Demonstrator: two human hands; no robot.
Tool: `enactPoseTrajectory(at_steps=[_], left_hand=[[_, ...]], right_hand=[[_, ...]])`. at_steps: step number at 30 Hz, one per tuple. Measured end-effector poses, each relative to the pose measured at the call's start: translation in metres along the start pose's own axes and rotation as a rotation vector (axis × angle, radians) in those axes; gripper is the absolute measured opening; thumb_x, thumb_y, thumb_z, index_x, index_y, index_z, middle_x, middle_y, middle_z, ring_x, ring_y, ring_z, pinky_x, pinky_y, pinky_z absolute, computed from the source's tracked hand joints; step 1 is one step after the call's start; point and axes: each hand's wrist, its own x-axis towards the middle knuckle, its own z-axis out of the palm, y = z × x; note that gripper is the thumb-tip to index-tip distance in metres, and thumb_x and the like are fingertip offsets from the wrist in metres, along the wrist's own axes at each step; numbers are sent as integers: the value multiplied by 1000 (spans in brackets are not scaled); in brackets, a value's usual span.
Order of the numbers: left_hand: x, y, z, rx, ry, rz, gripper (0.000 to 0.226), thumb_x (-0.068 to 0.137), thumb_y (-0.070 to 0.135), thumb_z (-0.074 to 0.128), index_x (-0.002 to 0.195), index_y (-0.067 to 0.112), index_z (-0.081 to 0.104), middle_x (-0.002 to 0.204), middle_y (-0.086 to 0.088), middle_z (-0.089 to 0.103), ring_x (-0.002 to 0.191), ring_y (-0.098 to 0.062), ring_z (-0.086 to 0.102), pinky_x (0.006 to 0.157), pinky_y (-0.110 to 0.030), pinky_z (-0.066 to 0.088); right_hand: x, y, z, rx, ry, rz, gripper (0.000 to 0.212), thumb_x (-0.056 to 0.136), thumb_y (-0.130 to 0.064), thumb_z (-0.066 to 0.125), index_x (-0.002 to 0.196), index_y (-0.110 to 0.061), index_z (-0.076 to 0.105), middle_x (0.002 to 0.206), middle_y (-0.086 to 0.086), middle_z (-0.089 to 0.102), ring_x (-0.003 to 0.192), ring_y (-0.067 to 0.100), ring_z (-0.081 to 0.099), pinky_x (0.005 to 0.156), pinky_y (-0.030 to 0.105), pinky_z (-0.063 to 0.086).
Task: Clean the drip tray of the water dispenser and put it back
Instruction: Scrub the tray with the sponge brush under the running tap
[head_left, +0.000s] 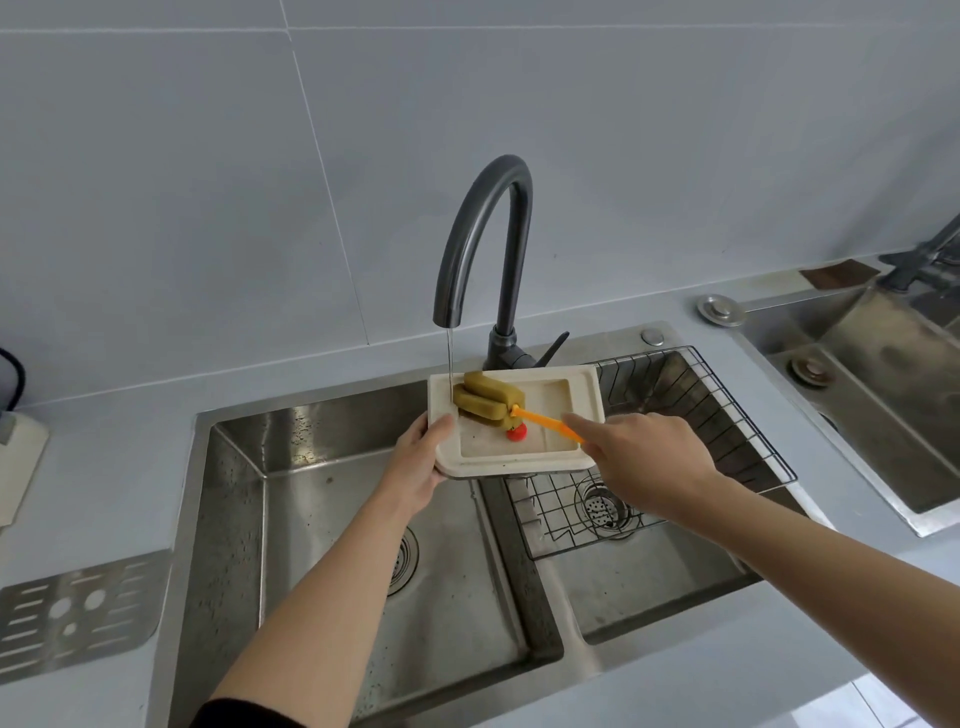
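Note:
The cream drip tray (576, 395) is held above the double sink, under the dark curved faucet (483, 228). A thin stream of water (449, 358) falls from the spout onto the tray's far left corner. My left hand (415, 462) grips the tray's near left edge, thumb on top. My right hand (639, 457) holds the orange handle of a sponge brush (485, 397), whose green-yellow sponge head rests inside the tray's left part. A small red piece (517, 432) lies in the tray beside the sponge.
A black wire rack (691, 415) sits in the right basin, over its drain (602, 506). The left basin (322, 519) lies below the tray. A second sink (883, 384) is at the right. A perforated metal plate (72, 613) lies on the counter at left.

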Motion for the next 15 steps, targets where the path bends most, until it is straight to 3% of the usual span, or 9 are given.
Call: enactPoseTrajectory(at_steps=[6,11,15], left_hand=[[9,9,0,21,-4,35,32,94,20,48,125,16,48,108,-5,60,94,-21,59,74,-38,51],[15,15,2,-2,20,75,31,94,22,48,125,18,49,103,-2,62,93,-20,60,72,-37,51],[21,22,1,-2,51,106,36,94,24,47,129,17,48,111,-7,62,95,-21,60,73,-37,52]], right_hand=[[9,-3,1,87,-20,-6,44,98,-25,32,141,-33,29,102,3,67,90,25,63,64,31,45],[10,3,1,90,-21,-64,41,98,-27,33,138,-33,32,98,4,66,89,26,62,64,32,44],[6,2,3,92,-59,-112,42,98,-26,34,140,-32,30,101,1,66,81,22,59,63,30,43]])
